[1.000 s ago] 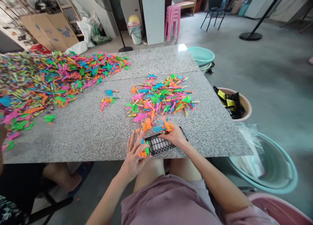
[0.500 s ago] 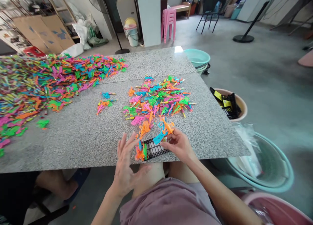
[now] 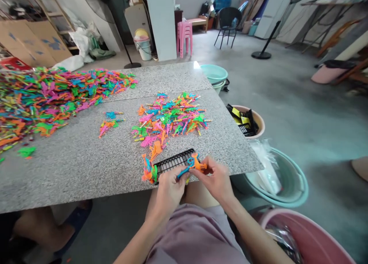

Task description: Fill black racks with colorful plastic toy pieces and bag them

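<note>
A small black plastic basket (image 3: 175, 156) with lattice walls lies at the table's front edge. Several orange, blue and green plastic toys (image 3: 148, 171) sit at its left end. In front of the basket's right part, my right hand (image 3: 217, 177) pinches an orange plastic toy (image 3: 197, 163) together with a blue plastic toy (image 3: 185, 171). The fingers of my left hand (image 3: 171, 185) are closed on the lower left end of the blue toy. A yellow tip shows just below my fingertips. Beyond the basket spreads a loose pile of bright plastic toys (image 3: 172, 114).
A much larger heap of toys (image 3: 57, 91) covers the far left of the granite table (image 3: 86, 160). Tubs stand along the right: a tan tub (image 3: 261, 129) of black baskets, a green tub (image 3: 299, 187) with clear bags, and a pink tub (image 3: 310, 225). Another person's leg (image 3: 40, 227) shows lower left.
My left hand has come from beside the basket's left end to the blue toy and closed on it. My right hand still holds the toys. The view has turned right.
</note>
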Demonstrator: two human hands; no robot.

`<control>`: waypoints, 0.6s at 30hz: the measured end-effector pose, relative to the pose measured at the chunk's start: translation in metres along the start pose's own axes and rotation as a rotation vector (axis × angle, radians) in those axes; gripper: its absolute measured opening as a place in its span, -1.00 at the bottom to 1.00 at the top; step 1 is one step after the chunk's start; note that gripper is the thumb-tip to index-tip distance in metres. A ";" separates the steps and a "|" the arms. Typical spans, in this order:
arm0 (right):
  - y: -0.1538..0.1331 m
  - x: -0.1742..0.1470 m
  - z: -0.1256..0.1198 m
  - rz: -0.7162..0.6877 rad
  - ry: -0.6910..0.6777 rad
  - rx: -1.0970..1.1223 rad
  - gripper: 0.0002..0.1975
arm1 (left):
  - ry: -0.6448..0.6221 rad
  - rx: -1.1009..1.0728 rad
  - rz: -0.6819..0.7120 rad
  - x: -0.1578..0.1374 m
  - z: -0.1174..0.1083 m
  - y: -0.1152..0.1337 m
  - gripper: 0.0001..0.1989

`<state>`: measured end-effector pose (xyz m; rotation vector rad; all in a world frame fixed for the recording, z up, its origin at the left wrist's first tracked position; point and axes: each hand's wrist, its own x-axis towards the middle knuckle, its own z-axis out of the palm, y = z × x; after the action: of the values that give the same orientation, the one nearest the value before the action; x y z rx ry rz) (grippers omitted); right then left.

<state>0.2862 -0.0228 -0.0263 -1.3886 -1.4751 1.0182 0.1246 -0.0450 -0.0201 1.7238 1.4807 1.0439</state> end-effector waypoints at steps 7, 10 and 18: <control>0.033 -0.014 0.005 0.301 -0.175 0.378 -0.55 | -0.127 0.121 0.008 -0.007 0.021 -0.008 -0.78; 0.046 -0.029 0.005 0.356 -0.180 0.408 -0.55 | -0.189 0.164 -0.021 -0.020 0.028 -0.005 -0.74; 0.064 -0.067 0.006 0.441 -0.178 0.344 -0.53 | -0.277 0.229 -0.066 -0.054 0.040 -0.012 -0.77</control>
<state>0.3023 -0.0865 -0.0925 -1.4233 -1.0623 1.6250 0.1511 -0.0945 -0.0584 1.8746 1.5093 0.5909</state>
